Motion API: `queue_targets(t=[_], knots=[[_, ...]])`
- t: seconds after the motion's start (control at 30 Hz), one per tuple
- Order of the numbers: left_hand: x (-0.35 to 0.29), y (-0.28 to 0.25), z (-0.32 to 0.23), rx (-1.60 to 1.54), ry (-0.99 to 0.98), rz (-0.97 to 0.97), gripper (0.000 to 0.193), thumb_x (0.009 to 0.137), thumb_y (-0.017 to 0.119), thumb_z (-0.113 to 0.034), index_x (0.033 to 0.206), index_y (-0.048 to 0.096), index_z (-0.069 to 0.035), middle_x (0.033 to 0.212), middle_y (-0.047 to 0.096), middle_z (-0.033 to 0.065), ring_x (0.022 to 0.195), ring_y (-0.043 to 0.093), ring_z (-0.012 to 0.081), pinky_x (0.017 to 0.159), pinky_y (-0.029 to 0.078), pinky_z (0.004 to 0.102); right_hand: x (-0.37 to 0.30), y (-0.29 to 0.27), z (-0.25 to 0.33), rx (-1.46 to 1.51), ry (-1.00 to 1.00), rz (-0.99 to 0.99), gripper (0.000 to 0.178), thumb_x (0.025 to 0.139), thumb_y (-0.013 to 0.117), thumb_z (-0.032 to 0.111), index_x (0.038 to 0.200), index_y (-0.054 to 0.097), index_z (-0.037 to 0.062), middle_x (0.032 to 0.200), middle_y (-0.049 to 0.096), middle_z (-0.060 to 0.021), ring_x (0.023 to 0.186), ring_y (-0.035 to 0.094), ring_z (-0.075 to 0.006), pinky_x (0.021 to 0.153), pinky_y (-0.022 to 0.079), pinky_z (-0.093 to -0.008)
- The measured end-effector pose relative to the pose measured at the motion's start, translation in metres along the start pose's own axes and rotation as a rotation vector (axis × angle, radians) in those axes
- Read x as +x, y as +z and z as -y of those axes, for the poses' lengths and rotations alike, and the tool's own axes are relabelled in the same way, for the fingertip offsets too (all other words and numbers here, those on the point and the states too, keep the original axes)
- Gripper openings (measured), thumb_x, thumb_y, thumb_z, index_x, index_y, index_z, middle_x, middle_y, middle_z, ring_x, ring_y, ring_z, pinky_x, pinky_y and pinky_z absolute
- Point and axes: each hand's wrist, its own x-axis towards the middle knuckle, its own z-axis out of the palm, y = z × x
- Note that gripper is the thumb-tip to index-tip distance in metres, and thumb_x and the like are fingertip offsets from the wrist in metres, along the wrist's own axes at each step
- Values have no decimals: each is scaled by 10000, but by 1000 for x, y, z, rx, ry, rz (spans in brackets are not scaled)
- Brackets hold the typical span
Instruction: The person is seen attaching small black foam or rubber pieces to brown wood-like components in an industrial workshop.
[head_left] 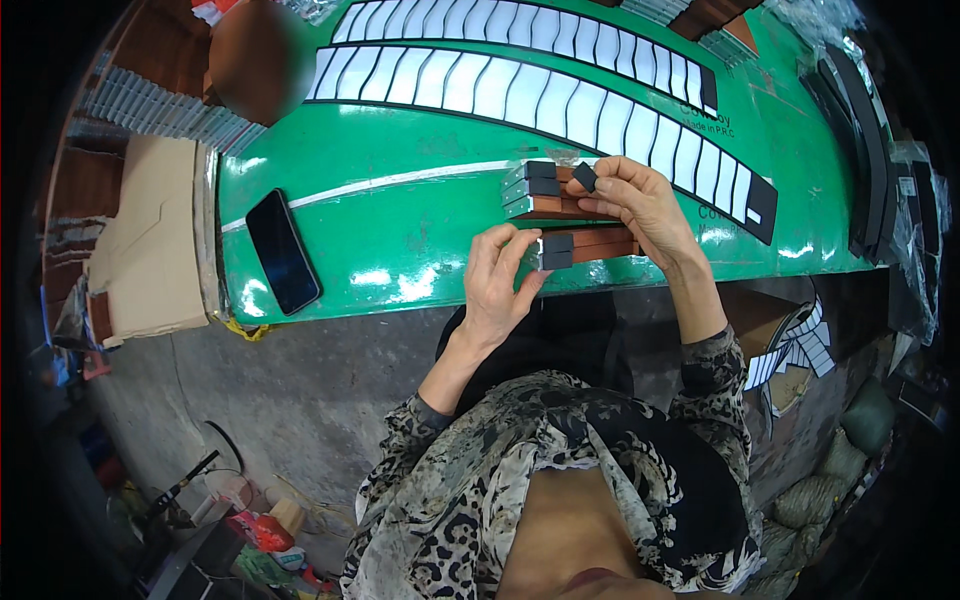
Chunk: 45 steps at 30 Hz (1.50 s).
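My left hand (488,285) pinches the metal-faced end of the near brown block (605,244), with fingers on top and thumb below. Dark square pads (556,252) cover part of that end. Just beyond lies a small stack of similar brown blocks (548,208); black pads (541,178) sit on some of them, and one at the front shows bare brown. Between thumb and fingertips, my right hand (640,200) holds a small black pad (584,178) over the right side of this stack.
Two long black strips with white wavy-edged segments (480,80) lie across the green table (400,260). A black phone (282,252) rests at left, beside a cardboard sheet (165,230). More metal-ended pieces (165,112) are stacked far left. Dark strips (872,160) hang at the right edge.
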Motion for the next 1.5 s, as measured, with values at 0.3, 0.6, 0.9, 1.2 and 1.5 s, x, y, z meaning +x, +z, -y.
queue_targets(t=[0.3, 0.6, 0.9, 1.2, 1.5], knots=[[-2, -10, 7, -60, 75, 108, 519, 665, 788, -177, 1097, 545, -21, 1097, 546, 133, 974, 546, 296, 789, 461, 378, -4, 1, -4, 6, -32, 1, 121, 898, 591, 139, 969, 580, 42, 929, 602, -18, 870, 617, -118, 828, 491, -248], [-1, -14, 10, -118, 145, 111, 545, 707, 746, -327, 1124, 549, -36, 1067, 558, 120, 982, 545, 310, 820, 442, 398, -10, 3, -16, -82, -204, -48, 156, 823, 680, 80, 876, 538, 46, 866, 569, 11, 771, 521, -36, 676, 424, -194], [34, -11, 23, -74, -157, -27, 331, 890, 572, -191, 1179, 532, -33, 1163, 540, 145, 1040, 544, 256, 862, 438, 348, -7, 7, -23, -213, -221, -104, 152, 838, 670, 101, 869, 541, 28, 783, 562, 29, 706, 511, -18, 628, 417, -177], [86, -21, 36, -327, -346, 337, 404, 867, 616, -290, 1161, 578, -16, 1095, 620, 152, 984, 596, 267, 862, 454, 346, -8, 8, -18, -154, -207, -59, 139, 848, 655, 92, 904, 543, 32, 854, 572, 13, 773, 535, -40, 700, 434, -185], [85, 1, 33, -266, -271, -17, 302, 897, 581, -218, 1123, 563, -18, 1083, 580, 141, 985, 557, 261, 830, 448, 372, -10, 4, -19, -69, -231, -6, 134, 873, 626, 96, 928, 535, 14, 920, 582, -23, 818, 561, -65, 732, 451, -203]])
